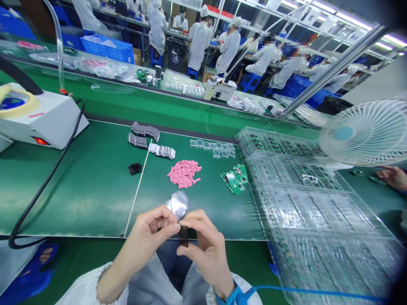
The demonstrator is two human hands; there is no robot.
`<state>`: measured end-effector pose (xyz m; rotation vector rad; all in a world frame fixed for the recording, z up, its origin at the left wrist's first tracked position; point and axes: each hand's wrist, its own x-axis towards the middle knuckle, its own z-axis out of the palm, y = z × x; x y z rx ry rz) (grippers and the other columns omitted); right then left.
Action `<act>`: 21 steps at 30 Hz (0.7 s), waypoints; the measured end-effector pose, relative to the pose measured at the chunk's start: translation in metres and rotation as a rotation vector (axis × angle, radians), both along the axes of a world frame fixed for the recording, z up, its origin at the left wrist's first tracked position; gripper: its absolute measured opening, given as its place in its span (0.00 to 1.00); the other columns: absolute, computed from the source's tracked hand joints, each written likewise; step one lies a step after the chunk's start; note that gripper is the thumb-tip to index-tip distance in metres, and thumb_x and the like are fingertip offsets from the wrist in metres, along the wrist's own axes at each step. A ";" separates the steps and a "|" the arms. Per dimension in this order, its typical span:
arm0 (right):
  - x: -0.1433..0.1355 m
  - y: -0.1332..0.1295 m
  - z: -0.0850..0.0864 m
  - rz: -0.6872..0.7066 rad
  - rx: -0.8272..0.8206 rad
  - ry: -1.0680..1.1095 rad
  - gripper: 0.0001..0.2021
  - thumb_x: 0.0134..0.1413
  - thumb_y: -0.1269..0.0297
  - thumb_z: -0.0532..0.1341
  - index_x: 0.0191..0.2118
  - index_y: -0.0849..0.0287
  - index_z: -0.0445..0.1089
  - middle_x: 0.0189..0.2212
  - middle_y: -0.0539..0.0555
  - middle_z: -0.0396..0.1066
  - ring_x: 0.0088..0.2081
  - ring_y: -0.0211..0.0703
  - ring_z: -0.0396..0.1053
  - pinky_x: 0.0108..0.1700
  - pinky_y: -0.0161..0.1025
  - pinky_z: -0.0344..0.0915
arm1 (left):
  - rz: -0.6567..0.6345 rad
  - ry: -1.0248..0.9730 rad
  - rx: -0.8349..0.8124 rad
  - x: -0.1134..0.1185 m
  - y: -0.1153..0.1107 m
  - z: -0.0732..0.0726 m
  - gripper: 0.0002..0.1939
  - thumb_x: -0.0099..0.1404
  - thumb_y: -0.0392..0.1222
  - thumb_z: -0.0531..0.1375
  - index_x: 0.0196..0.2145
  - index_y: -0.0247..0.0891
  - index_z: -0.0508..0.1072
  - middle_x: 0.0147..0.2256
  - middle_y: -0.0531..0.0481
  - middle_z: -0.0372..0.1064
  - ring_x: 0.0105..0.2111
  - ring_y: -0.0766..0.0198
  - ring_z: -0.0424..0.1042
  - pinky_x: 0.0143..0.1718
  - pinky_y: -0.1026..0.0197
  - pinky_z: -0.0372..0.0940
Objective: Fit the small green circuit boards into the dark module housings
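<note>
A small dark rectangular piece (183, 237) is held upright over the table's front edge. My right hand (206, 243) grips it between thumb and fingers. At its top end my left hand (155, 233) has thumb and forefinger pinched together; whether they hold the piece itself or something tiny on it, I cannot tell. Just beyond my fingertips lies a shiny clear plastic bag or film (178, 203). Farther back is a heap of pink strips (185, 173). A black part (135, 168) lies to the left, and green circuit boards (235, 178) lie to the right.
Rows of dark-edged flat pieces (144, 131), white pieces (162, 151) and clear plastic frames (213, 146) stand behind the heap. Stacked clear trays (295, 203) fill the right side, with a fan (365, 133) beyond. A white machine (41, 114) with a black cable stands left. Another person's hand (394, 178) shows far right.
</note>
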<state>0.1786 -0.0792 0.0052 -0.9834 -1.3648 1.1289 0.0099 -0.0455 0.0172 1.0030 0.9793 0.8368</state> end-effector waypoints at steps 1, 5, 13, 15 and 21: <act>0.000 0.000 0.000 0.001 -0.002 -0.001 0.17 0.50 0.56 0.72 0.47 0.47 0.76 0.39 0.51 0.70 0.41 0.43 0.67 0.43 0.39 0.65 | -0.003 0.000 0.001 0.000 0.000 0.000 0.09 0.59 0.45 0.67 0.27 0.40 0.73 0.25 0.55 0.65 0.26 0.67 0.61 0.28 0.65 0.57; 0.001 0.000 0.001 0.002 -0.004 -0.006 0.17 0.50 0.56 0.72 0.47 0.47 0.76 0.39 0.52 0.70 0.41 0.43 0.67 0.43 0.39 0.66 | -0.025 0.010 0.007 0.000 0.001 0.000 0.10 0.60 0.46 0.66 0.27 0.40 0.72 0.25 0.56 0.64 0.26 0.67 0.60 0.28 0.65 0.57; -0.006 0.003 0.006 -0.127 0.067 -0.061 0.16 0.51 0.69 0.72 0.46 0.50 0.74 0.41 0.52 0.73 0.44 0.46 0.70 0.48 0.43 0.66 | 0.055 0.272 0.324 0.010 -0.006 0.000 0.09 0.69 0.44 0.57 0.31 0.41 0.69 0.30 0.53 0.65 0.30 0.64 0.63 0.33 0.61 0.59; -0.008 0.006 0.005 -0.201 0.070 -0.113 0.15 0.51 0.73 0.70 0.44 0.52 0.73 0.40 0.51 0.74 0.43 0.45 0.70 0.48 0.43 0.65 | 0.103 0.357 0.412 0.015 -0.005 -0.001 0.08 0.70 0.42 0.56 0.32 0.41 0.68 0.32 0.52 0.67 0.32 0.63 0.66 0.34 0.60 0.60; 0.003 0.015 -0.014 -0.407 0.019 -0.220 0.13 0.50 0.75 0.69 0.41 0.56 0.72 0.36 0.50 0.70 0.36 0.41 0.66 0.39 0.38 0.63 | 0.165 0.577 0.541 0.022 0.022 -0.006 0.07 0.68 0.40 0.55 0.30 0.42 0.65 0.27 0.55 0.67 0.26 0.65 0.63 0.30 0.61 0.58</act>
